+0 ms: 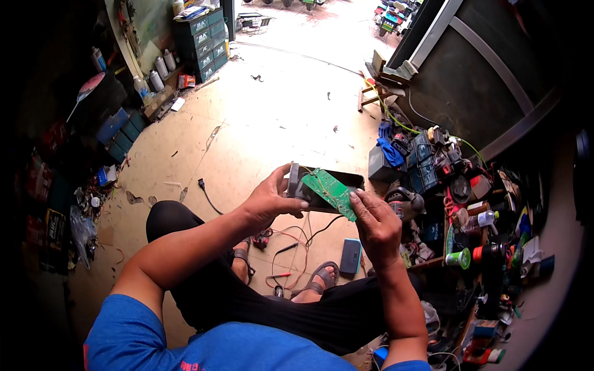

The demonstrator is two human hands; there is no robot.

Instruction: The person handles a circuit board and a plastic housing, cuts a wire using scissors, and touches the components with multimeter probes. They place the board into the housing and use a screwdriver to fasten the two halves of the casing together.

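Note:
My left hand (267, 199) grips the left end of a dark, open box-shaped casing (294, 180), thumb along the near side and fingers behind. A green circuit board (328, 189) lies tilted across the casing's opening, its soldered face up. Fingers and thumb of my right hand (378, 221) close on the board's right end. Thin wires run at the board's left end. Below hangs a black cable (322, 230), and a black plug (202, 183) on a cord rests on the floor to the left. How the board joins the casing is hidden.
Between my sandaled feet lie red and black test leads (286, 274); a dark blue box-shaped device (351, 256) is beside my right foot. Tools and bottles crowd a shelf (433, 264) on the right. Dark boxes (208, 44) are stacked by the doorway, with spray cans (162, 68) nearby.

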